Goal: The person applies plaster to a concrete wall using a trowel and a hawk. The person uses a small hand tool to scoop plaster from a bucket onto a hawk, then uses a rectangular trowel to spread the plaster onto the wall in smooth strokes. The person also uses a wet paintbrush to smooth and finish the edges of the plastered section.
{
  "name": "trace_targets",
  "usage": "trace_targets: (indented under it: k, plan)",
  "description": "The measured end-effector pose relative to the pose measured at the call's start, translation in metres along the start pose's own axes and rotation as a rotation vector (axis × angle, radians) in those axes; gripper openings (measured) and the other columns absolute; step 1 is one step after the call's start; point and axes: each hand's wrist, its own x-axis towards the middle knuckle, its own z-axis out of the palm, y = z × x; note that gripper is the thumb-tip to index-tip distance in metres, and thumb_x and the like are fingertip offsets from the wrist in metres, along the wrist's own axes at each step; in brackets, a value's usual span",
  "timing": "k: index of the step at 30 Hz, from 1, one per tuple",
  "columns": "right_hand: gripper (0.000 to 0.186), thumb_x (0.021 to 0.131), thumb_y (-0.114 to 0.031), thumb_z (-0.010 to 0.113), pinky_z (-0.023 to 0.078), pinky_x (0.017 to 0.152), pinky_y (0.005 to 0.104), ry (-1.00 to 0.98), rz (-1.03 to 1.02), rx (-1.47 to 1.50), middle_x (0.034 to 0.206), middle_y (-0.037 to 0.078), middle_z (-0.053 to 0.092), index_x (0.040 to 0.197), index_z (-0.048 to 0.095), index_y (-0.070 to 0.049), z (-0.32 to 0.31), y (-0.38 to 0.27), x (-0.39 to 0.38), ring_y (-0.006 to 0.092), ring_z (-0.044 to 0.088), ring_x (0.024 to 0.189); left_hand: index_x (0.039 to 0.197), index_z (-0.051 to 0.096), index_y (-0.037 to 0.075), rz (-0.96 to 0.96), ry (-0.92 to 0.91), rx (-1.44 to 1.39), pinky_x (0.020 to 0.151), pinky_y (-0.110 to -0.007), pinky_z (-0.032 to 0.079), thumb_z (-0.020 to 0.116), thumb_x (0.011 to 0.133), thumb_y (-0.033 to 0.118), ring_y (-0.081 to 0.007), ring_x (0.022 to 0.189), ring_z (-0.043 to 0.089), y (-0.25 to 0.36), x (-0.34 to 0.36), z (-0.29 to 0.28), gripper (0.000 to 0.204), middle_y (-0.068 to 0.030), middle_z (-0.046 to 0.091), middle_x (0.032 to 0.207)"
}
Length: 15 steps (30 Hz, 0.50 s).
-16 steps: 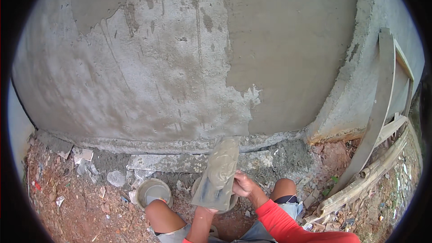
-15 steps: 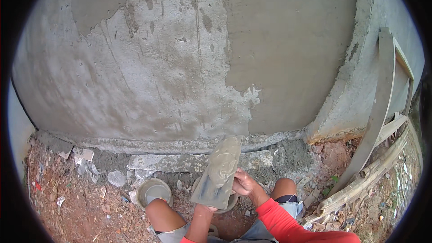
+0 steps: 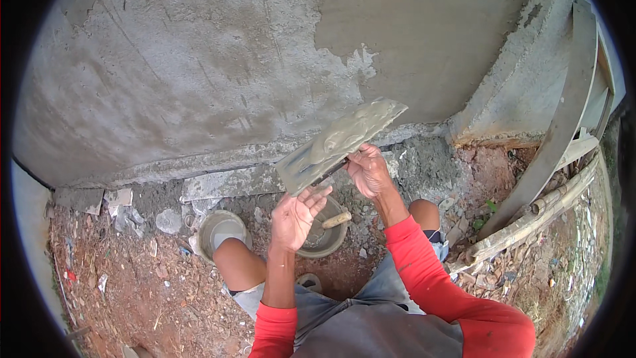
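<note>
A rectangular plastering trowel (image 3: 289, 170) slants up to the right in front of the wall, its upper face loaded with wet grey mortar (image 3: 344, 134). My right hand (image 3: 369, 171) is closed on its underside, where a dark strip of the handle shows; the plate hides part of the grip. Just below the trowel's lower left end, my left hand (image 3: 296, 219) is open, palm up and fingers spread, holding nothing. Whether its fingertips touch the plate I cannot tell. Beneath my hands stands a round bucket (image 3: 322, 252) with a wooden-handled tool (image 3: 336, 220) across its rim.
The wall (image 3: 199, 66) ahead has a smooth, darker plastered area (image 3: 424, 40) at right. A second bucket (image 3: 245, 223) holding pale liquid stands by my left knee. A flat board (image 3: 232, 184) lies along the wall's foot. Long planks (image 3: 573, 99) and bamboo poles (image 3: 510, 242) lean at right.
The trowel has swung from steep to flatter and moved up and right in view. My left hand has come away from its lower end and opened. The view has tipped downward.
</note>
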Motion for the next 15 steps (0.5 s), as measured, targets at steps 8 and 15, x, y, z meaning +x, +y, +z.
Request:
trace_targets:
  k: [8, 15]
  plan:
    - [0.026, 0.100, -0.009, 0.065, 0.051, 0.100, 0.0421, 0.048, -0.153, -0.014, 0.119, 0.011, 0.069, 0.123, 0.064, 0.004, -0.042, 0.013, 0.078, 0.0219, 0.064, 0.113, 0.131, 0.052, -0.004, 0.227, 0.120, 0.578, 0.103, -0.043, 0.052, 0.059, 0.106, 0.016, -0.0303, 0.118, 0.067, -0.001, 0.130, -0.017, 0.033, -0.0135, 0.063, 0.120]
    - [0.019, 0.096, -0.012, 0.072, 0.056, 0.075, 0.0359, 0.348, -0.272, -0.239, 0.093, 0.011, 0.068, 0.099, 0.068, 0.007, -0.026, -0.036, 0.154, 0.0199, 0.067, 0.082, 0.121, 0.058, -0.007, 0.228, 0.045, 0.744, 0.094, -0.037, 0.056, 0.056, 0.108, 0.025, -0.0266, 0.108, 0.071, 0.025, 0.227, 0.011, 0.035, -0.0144, 0.067, 0.116]
